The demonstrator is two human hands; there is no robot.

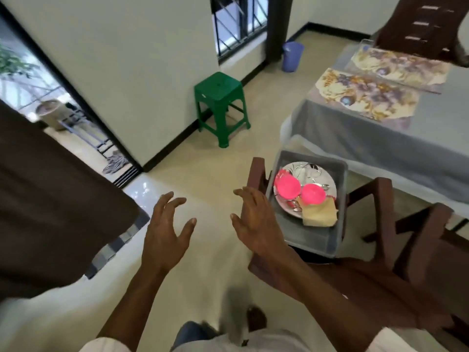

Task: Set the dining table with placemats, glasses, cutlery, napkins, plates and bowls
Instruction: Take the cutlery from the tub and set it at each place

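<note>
A grey plastic tub (308,237) sits on a brown chair (256,179) beside the dining table (368,146). In the tub lie a white patterned plate (322,177), two pink bowls (288,186), some cutlery (295,205) and a folded tan napkin (320,214). Two floral placemats (365,95) lie side by side on the table's grey cloth. My right hand (256,219) hovers with spread fingers just left of the tub and holds nothing. Further left, over the floor, my left hand (166,229) is also spread and empty.
A green plastic stool (220,107) stands by the wall. A blue bin (292,56) is in the far corner. More brown chairs (416,29) stand at the table's far end and near right. A brown curtain (50,199) hangs at the left by an open doorway.
</note>
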